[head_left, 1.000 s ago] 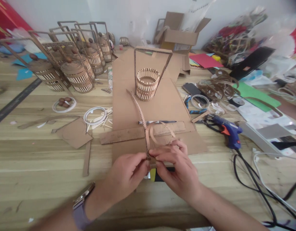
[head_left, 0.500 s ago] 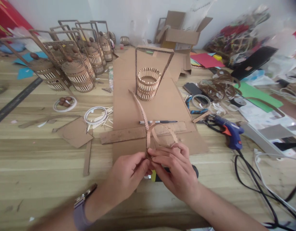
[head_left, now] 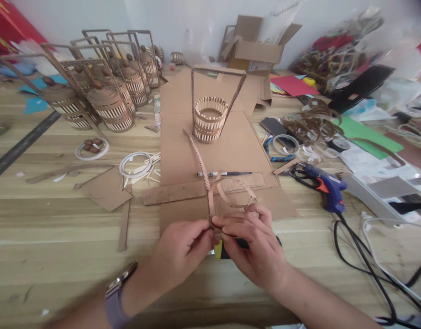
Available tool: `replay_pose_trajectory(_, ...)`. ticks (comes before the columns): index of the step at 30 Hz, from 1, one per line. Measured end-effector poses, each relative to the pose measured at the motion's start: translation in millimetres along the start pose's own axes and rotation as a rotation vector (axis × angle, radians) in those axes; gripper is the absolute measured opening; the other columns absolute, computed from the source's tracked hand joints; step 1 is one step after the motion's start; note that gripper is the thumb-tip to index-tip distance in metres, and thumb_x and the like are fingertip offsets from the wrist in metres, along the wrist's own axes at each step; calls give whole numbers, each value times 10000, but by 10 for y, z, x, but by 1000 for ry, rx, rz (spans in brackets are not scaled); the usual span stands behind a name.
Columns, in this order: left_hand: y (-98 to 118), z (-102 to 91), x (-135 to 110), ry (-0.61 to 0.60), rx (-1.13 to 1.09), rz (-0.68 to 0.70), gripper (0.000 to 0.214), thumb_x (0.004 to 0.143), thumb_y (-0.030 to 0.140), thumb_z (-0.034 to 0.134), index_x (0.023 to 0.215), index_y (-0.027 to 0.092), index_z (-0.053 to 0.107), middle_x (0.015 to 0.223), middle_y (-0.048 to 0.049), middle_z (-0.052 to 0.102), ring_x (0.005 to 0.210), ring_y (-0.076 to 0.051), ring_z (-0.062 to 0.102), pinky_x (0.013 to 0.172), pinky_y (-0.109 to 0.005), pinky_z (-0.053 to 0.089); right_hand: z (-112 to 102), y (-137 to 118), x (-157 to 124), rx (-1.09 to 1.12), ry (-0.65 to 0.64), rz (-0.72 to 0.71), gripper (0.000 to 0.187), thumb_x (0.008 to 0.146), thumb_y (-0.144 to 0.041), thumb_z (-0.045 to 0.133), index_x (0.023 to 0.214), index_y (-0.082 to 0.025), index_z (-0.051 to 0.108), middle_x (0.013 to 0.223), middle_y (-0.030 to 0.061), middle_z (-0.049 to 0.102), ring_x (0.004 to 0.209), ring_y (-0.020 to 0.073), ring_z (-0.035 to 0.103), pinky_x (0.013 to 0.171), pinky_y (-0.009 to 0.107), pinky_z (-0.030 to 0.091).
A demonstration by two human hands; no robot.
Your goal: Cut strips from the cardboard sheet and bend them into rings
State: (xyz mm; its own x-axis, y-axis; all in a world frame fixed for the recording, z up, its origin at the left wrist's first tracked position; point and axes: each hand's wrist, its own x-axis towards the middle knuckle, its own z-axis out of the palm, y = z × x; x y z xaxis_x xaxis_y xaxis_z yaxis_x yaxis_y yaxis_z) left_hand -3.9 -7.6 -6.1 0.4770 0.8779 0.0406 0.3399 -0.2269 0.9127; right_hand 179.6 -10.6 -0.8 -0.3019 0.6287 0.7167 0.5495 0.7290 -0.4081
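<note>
Both hands meet low in the middle of the view over a brown cardboard sheet (head_left: 231,151). My left hand (head_left: 183,249) pinches a long corrugated cardboard strip (head_left: 200,164) at its near end. My right hand (head_left: 253,242) pinches the same strip where it curls into a loop (head_left: 231,192). The strip's free end trails away toward a small open stick basket with a cardboard handle (head_left: 210,116). A black and yellow object lies partly hidden under my hands.
Several finished lidded baskets (head_left: 107,103) stand at back left. A pen (head_left: 227,174) and a cardboard ruler-like strip (head_left: 176,192) lie on the sheet. A blue glue gun (head_left: 325,185) with cables lies right, near tape rolls, coloured paper and an open cardboard box (head_left: 256,48).
The loop of the strip has opened wider and shifted slightly right between my fingers. Both hands stay in about the same place.
</note>
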Motion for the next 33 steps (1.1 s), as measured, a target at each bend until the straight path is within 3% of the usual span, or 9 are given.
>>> replay_pose_trajectory(5,-31,31,3,2,-114,-80,254,984,339,485,860,178,637,745,10,677,672,-122,617,606,-183,439,20,3,-15,-33,-24,-63,133,936,-86,570,990,-207,563,946,28,795,842,132,734,891,357,404)
replay_pose_trajectory(11,-27,16,4,20,-146,-72,268,1009,313,449,846,181,615,725,23,676,648,-101,617,588,-161,428,58,24,-23,-94,-24,-55,107,951,-124,583,1016,-210,585,1015,52,793,926,151,735,921,356,402)
replay_pose_trajectory(29,-4,-52,16,-48,-39,24,286,991,230,445,774,173,622,718,14,689,655,-103,638,629,-172,431,-4,-5,1,16,-21,69,233,908,-48,553,1005,-259,541,958,-10,798,804,130,734,889,355,396)
replay_pose_trajectory(33,0,-46,33,-61,-37,-31,283,972,281,465,763,168,619,687,9,654,631,-116,603,589,-187,412,-4,2,0,17,-20,73,252,891,-30,555,1006,-253,535,930,-15,796,813,128,735,896,345,404)
